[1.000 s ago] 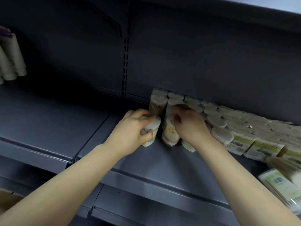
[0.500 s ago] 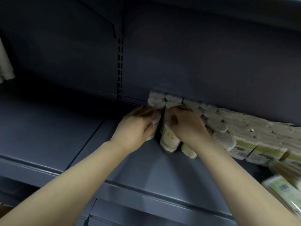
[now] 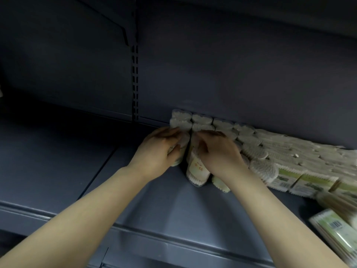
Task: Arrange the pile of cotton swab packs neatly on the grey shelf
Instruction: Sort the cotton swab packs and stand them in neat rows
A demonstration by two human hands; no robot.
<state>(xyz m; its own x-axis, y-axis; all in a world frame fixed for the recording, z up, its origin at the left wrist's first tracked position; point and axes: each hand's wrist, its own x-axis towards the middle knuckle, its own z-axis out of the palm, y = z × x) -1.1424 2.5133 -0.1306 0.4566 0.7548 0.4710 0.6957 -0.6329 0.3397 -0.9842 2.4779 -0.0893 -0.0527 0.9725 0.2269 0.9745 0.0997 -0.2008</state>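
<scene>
Round cotton swab packs (image 3: 202,120) stand in rows against the back wall of the grey shelf (image 3: 158,206). My left hand (image 3: 156,153) grips one round pack (image 3: 180,149) at the left end of the rows, its fingers curled over the top. My right hand (image 3: 218,153) holds the neighbouring round pack (image 3: 197,171), a clear tub with an orange label, tilted toward me. Another round pack (image 3: 220,183) leans just under my right wrist. Flat boxed swab packs (image 3: 301,171) lie piled to the right.
A slotted upright (image 3: 134,82) runs down the back wall left of the packs. Loose flat swab packs (image 3: 332,233) and a bundle of wooden sticks (image 3: 336,200) lie at the right front edge. The shelf's left section (image 3: 48,155) is dark.
Both hands pushed their packs back toward the standing rows. The left hand's pack moved from a tilted spot in front into line beside the right hand's pack.
</scene>
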